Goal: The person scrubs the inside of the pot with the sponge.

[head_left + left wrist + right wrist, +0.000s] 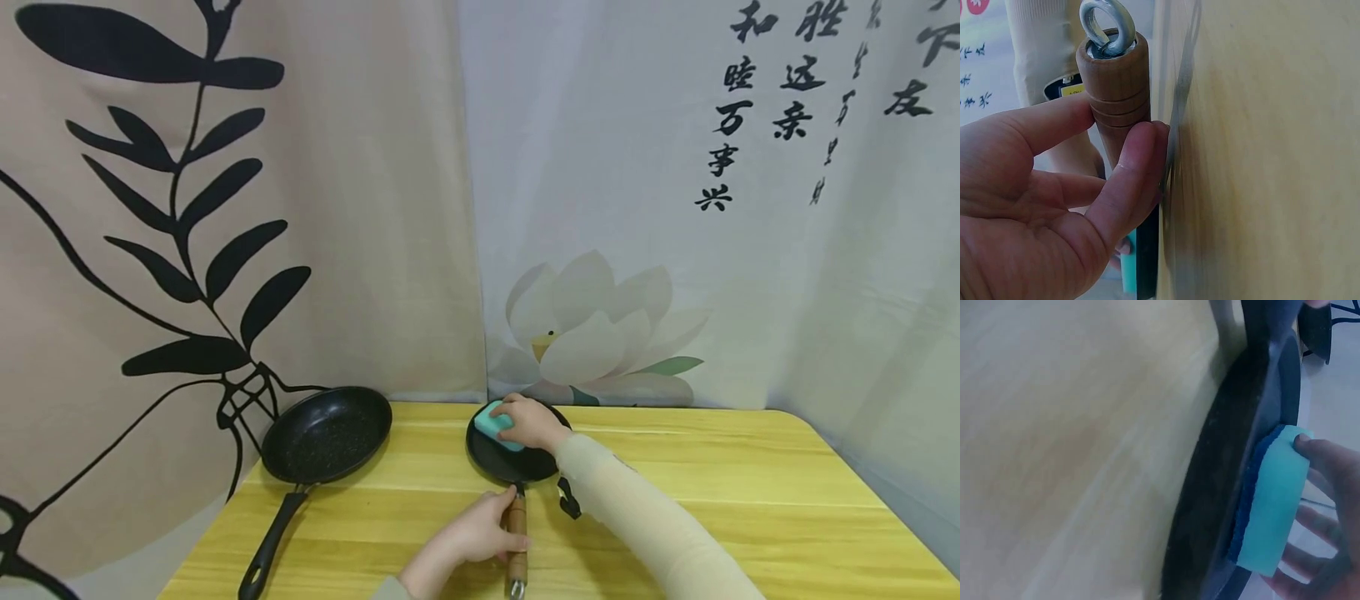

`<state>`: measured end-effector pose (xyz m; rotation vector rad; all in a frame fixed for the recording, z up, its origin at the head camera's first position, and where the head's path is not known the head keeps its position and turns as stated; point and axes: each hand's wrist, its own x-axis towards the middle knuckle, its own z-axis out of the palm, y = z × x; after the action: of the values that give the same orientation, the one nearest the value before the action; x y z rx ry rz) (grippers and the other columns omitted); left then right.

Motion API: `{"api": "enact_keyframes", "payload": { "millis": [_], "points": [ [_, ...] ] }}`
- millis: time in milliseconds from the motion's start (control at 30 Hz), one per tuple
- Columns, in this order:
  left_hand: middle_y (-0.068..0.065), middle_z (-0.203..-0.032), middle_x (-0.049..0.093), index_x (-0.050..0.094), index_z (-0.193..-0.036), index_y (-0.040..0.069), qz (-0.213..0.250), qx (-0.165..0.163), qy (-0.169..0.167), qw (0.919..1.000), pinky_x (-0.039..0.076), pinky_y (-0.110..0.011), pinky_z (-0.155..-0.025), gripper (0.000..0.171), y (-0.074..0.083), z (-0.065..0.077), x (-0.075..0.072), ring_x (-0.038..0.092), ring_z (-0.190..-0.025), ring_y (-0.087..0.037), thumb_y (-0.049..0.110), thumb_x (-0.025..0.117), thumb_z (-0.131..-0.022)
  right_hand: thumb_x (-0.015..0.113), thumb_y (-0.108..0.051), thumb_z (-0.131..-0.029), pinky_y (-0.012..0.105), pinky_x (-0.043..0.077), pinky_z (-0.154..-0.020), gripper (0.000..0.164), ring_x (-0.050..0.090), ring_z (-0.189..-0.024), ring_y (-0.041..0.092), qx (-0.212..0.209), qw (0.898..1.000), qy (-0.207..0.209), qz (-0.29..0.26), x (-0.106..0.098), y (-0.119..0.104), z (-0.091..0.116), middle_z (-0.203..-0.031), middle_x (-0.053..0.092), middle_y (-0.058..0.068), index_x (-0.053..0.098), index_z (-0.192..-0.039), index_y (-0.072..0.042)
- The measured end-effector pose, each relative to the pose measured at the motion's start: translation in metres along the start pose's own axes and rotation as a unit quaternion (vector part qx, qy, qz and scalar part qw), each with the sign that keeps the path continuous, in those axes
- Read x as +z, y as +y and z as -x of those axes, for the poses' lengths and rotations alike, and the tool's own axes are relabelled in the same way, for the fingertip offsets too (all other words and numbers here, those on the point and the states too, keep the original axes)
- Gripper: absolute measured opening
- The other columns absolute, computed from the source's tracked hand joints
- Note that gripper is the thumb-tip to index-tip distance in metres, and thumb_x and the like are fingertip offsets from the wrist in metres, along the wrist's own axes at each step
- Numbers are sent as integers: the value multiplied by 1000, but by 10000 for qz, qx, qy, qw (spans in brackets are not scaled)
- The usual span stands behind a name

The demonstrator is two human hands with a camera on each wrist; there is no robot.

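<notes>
A small black frying pan (pixel 495 461) lies near the table's far edge, its wooden handle (pixel 517 533) pointing toward me. My left hand (pixel 480 527) grips that handle, thumb on one side and fingers on the other; a metal hanging ring (pixel 1107 28) tops its end in the left wrist view. Inside the pan, my right hand (pixel 531 423) holds a turquoise sponge (pixel 495 422) against the cooking surface. The right wrist view shows the sponge's dark scouring side (pixel 1252 487) facing the pan, with thumb and fingers on its turquoise part.
A larger black frying pan (pixel 330 429) with a black handle (pixel 272 542) sits at the table's left side. Behind the wooden table (pixel 720 483) hangs a printed curtain (pixel 390 208) with leaves, a flower and writing.
</notes>
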<state>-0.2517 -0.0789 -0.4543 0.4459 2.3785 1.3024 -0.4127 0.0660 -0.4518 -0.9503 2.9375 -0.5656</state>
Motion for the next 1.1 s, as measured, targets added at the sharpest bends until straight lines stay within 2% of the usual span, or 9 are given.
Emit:
{"api": "enact_keyframes", "payload": {
  "millis": [167, 367, 1100],
  "points": [
    [-29, -126, 42, 30, -146, -11, 10, -13, 28, 10000, 47, -28, -53, 79, 1, 1, -1, 63, -59, -22, 13, 75, -86, 73, -30, -88, 49, 47, -93, 40, 49, -123, 37, -64, 9997, 118, 183, 1, 6, -1, -139, 50, 11, 66, -126, -20],
    [-26, -123, 44, 31, -146, -10, -46, -42, 36, 10000, 47, -28, -54, 79, 0, 1, 0, 63, -59, -22, 15, 75, -86, 73, -29, -88, 51, 46, -95, 39, 47, -125, 39, -79, 9995, 192, 223, 1, 11, -1, -140, 50, 12, 67, -125, -20],
    [-34, -135, 38, 31, -145, -12, -22, 85, 103, 9999, 47, -27, -53, 79, 1, 1, 2, 63, -58, -22, 12, 76, -85, 75, -25, -87, 46, 44, -99, 39, 49, -124, 36, 90, 9997, 210, -6, -8, 24, 3, -137, 51, 17, 67, -123, -14]
  ]
}}
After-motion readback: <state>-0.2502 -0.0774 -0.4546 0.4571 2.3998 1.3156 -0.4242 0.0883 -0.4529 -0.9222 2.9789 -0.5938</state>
